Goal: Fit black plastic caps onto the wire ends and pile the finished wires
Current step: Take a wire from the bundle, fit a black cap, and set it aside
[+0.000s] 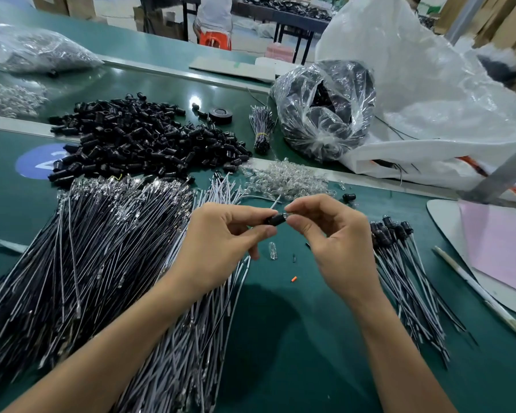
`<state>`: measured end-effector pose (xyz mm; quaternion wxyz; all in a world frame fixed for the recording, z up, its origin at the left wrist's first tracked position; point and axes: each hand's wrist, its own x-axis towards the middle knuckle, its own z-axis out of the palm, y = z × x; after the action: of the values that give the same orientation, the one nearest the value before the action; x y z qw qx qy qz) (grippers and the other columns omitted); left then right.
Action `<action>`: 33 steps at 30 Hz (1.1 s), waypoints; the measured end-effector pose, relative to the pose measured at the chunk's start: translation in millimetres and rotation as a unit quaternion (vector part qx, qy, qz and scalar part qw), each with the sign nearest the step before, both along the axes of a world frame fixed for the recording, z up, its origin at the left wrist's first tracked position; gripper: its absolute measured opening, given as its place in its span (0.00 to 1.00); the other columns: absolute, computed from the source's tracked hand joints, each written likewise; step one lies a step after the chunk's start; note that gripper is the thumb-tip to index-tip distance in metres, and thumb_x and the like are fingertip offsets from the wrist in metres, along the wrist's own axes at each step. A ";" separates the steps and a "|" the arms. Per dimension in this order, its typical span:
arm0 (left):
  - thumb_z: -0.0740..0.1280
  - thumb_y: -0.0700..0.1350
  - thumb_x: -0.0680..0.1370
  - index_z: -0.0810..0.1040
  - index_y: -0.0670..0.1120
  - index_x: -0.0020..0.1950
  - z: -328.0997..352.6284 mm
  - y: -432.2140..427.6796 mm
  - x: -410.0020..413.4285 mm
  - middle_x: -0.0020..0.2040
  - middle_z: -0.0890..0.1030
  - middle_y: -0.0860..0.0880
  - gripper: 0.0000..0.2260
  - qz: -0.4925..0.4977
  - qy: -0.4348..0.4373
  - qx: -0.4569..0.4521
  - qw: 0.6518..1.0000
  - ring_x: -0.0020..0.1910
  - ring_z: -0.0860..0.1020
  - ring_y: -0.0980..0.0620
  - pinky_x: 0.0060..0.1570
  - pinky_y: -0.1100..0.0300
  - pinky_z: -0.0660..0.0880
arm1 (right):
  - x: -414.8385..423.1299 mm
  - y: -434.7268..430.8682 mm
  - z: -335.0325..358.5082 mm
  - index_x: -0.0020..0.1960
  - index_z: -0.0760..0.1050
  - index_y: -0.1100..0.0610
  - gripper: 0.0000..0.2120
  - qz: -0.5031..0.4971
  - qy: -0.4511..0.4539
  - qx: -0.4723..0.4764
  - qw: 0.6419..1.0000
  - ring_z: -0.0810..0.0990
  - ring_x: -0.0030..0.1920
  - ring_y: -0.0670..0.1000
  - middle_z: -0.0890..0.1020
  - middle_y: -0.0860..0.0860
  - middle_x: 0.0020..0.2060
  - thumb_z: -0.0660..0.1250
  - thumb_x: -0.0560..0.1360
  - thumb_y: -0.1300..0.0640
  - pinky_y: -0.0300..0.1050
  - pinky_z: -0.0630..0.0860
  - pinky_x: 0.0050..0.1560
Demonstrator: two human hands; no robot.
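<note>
Body in view: two hands and two forearms.

Left hand [221, 248]: bare, with long slim fingers [252, 214] and fine creases over the knuckles. The thumbnail is cut short and plain.

Right hand [337, 242]: bare likewise, with the same slim fingers [313, 204]. Nails are short and plain where they show. Faint ridges run across the back toward the wrist.

Left forearm [116, 338]: uncovered along its whole visible length to the frame edge, smooth and lean.

Right forearm [399, 353]: uncovered to the frame edge as well, with the same lean build.

Fine hair or small marks on either arm: too small to tell.
</note>
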<state>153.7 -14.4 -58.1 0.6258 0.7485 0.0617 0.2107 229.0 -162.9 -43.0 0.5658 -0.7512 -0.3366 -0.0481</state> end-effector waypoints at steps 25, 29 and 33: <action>0.71 0.38 0.66 0.84 0.42 0.44 6.3 -3.6 -5.6 0.32 0.84 0.45 0.08 -0.126 0.011 -0.126 0.984 0.30 0.83 0.50 0.32 0.62 0.79 | 8.3 -15.0 -2.0 0.34 0.83 0.55 0.16 0.165 0.164 0.074 0.970 0.78 0.27 0.47 0.82 0.50 0.27 0.72 0.65 0.76 0.36 0.74 0.30; 0.72 0.38 0.66 0.84 0.43 0.44 6.8 -3.1 -7.4 0.32 0.84 0.44 0.08 -0.126 0.003 -0.127 0.984 0.30 0.83 0.50 0.31 0.63 0.79 | 6.1 -13.7 -2.7 0.36 0.80 0.60 0.14 0.158 0.169 0.071 0.970 0.78 0.26 0.47 0.82 0.50 0.26 0.70 0.65 0.79 0.37 0.74 0.29; 0.72 0.37 0.67 0.85 0.43 0.44 8.6 -2.1 -7.3 0.33 0.84 0.43 0.08 -0.128 -0.006 -0.151 0.980 0.31 0.83 0.50 0.32 0.63 0.79 | 2.2 -9.9 1.4 0.38 0.82 0.59 0.10 0.154 0.161 0.105 0.969 0.78 0.28 0.45 0.83 0.49 0.29 0.75 0.65 0.72 0.36 0.75 0.31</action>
<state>146.4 -16.5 -49.6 0.7534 0.6460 -0.0074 0.1221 231.1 -172.8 -41.6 0.6886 -0.6248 -0.3457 0.1266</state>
